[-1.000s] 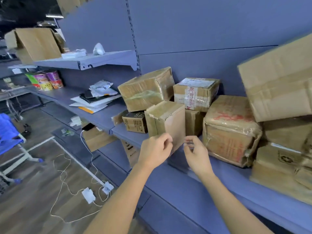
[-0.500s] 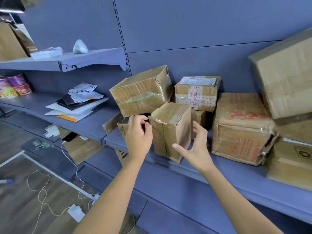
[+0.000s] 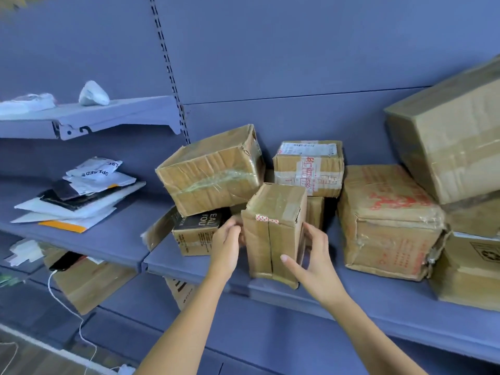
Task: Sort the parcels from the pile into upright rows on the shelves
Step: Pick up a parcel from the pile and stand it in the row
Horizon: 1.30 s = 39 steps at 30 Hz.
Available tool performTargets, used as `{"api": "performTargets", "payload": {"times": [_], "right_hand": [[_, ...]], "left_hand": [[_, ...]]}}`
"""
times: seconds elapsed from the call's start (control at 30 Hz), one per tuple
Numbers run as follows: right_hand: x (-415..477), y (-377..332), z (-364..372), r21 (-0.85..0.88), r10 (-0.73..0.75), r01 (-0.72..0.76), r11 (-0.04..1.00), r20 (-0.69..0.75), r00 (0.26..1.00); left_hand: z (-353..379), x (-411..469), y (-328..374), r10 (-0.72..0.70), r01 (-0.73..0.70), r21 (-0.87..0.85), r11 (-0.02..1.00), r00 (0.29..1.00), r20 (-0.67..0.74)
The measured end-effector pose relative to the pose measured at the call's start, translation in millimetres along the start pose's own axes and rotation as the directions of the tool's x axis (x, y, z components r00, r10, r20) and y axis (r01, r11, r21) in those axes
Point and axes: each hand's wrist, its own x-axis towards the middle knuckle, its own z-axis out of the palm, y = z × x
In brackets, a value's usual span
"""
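Observation:
A tall taped cardboard parcel (image 3: 273,228) stands upright near the front of the blue shelf (image 3: 378,301). My left hand (image 3: 227,244) presses its left side and my right hand (image 3: 313,255) grips its right front corner. Behind it lies the pile: a tilted brown box (image 3: 211,171) resting on a small black-topped box (image 3: 194,234), a box with a white label and red tape (image 3: 308,169), and a large red-printed box (image 3: 387,223). A big carton (image 3: 454,147) leans on further boxes at the far right.
Flat mailers and envelopes (image 3: 78,196) are stacked on the left shelf section. An upper shelf (image 3: 108,115) carries white packets. A cardboard box (image 3: 89,280) sits on the shelf below, with a white cable (image 3: 78,320) trailing to the floor.
My view has swung right and closer to the shelf. Both hands rose from the shelf edge and closed in on the upright parcel's sides.

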Motion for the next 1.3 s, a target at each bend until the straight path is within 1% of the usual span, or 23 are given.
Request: {"api": "performTargets", "payload": {"times": [0.07, 0.17, 0.27, 0.33, 0.37, 0.43, 0.53, 0.63, 0.73, 0.83, 0.9, 0.97, 1.03, 1.1, 1.17, 1.23, 1.27, 1.3], "right_hand": [[-4.8, 1.3, 4.4, 0.037, 0.031, -0.029, 0.999, -0.062, 0.998], [-14.6, 3.3, 16.3, 0.066, 0.105, -0.093, 0.994, -0.223, 0.969], [-25.8, -8.5, 38.4, 0.021, 0.124, -0.127, 0.992, -0.421, 0.899], [-34.4, -15.6, 55.3, 0.003, 0.128, -0.147, 0.989, -0.509, 0.851], [-38.8, -17.2, 62.9, 0.01, 0.132, -0.149, 0.989, -0.53, 0.837], [-44.7, -22.8, 74.5, -0.005, 0.151, -0.18, 0.984, -0.527, 0.836], [-43.2, -34.2, 85.8, -0.079, 0.208, -0.288, 0.954, -0.514, 0.832], [-35.9, -42.4, 95.6, -0.124, 0.274, -0.395, 0.91, -0.535, 0.799], [-29.9, -44.9, 99.9, -0.159, 0.288, -0.451, 0.878, -0.577, 0.764], [-26.8, -45.0, 100.5, -0.17, 0.314, -0.493, 0.853, -0.587, 0.746], [-25.1, -45.6, 99.7, -0.152, 0.319, -0.492, 0.857, -0.593, 0.739], [-24.6, -47.5, 95.2, -0.103, 0.301, -0.448, 0.888, -0.604, 0.737], [-27.6, -48.8, 87.7, -0.013, 0.298, -0.374, 0.927, -0.578, 0.76], [-35.5, -50.6, 80.3, 0.12, 0.315, -0.298, 0.947, -0.519, 0.795], [-42.5, -51.0, 71.7, 0.287, 0.34, -0.226, 0.931, -0.455, 0.823], [-45.3, -52.9, 62.6, 0.444, 0.354, -0.176, 0.879, -0.359, 0.863], [-45.7, -56.9, 59.3, 0.512, 0.351, -0.157, 0.845, -0.309, 0.884], [-45.7, -61.7, 56.5, 0.572, 0.363, -0.149, 0.806, -0.281, 0.888]], "left_hand": [[-3.1, 7.3, -2.2, -0.004, 0.005, -0.036, 0.999, 1.0, 0.031], [-8.5, 14.3, -7.9, 0.005, -0.002, -0.026, 1.0, 0.995, 0.104], [-18.2, 23.0, -11.4, 0.04, -0.062, 0.084, 0.995, 0.97, 0.239], [-21.3, 22.7, -10.7, 0.042, -0.082, 0.112, 0.99, 0.946, 0.32], [-21.8, 19.4, -9.6, 0.048, -0.093, 0.112, 0.989, 0.935, 0.352], [-21.2, 12.7, -12.8, 0.077, -0.122, 0.093, 0.988, 0.918, 0.389], [-24.3, 2.8, -21.6, 0.082, -0.107, 0.033, 0.994, 0.898, 0.431], [-33.5, -6.5, -27.9, 0.071, -0.092, 0.018, 0.996, 0.865, 0.497], [-43.9, -6.1, -33.3, 0.097, -0.15, 0.05, 0.987, 0.824, 0.558], [-49.7, -5.9, -35.6, 0.094, -0.188, 0.089, 0.978, 0.782, 0.616], [-50.5, -5.4, -36.5, 0.094, -0.187, 0.087, 0.978, 0.779, 0.62], [-52.3, -4.6, -35.1, 0.068, -0.144, 0.082, 0.986, 0.801, 0.594], [-56.1, -0.5, -32.1, 0.036, -0.082, 0.061, 0.995, 0.843, 0.536], [-60.9, 7.3, -29.6, 0.016, -0.016, -0.002, 1.0, 0.892, 0.451], [-63.6, 16.7, -29.5, -0.033, 0.068, -0.072, 0.995, 0.914, 0.404], [-65.7, 22.9, -29.3, -0.074, 0.162, -0.172, 0.972, 0.899, 0.432], [-67.1, 24.8, -28.0, -0.091, 0.214, -0.212, 0.954, 0.875, 0.475], [-67.1, 25.3, -24.9, -0.091, 0.258, -0.25, 0.933, 0.842, 0.532]]}}
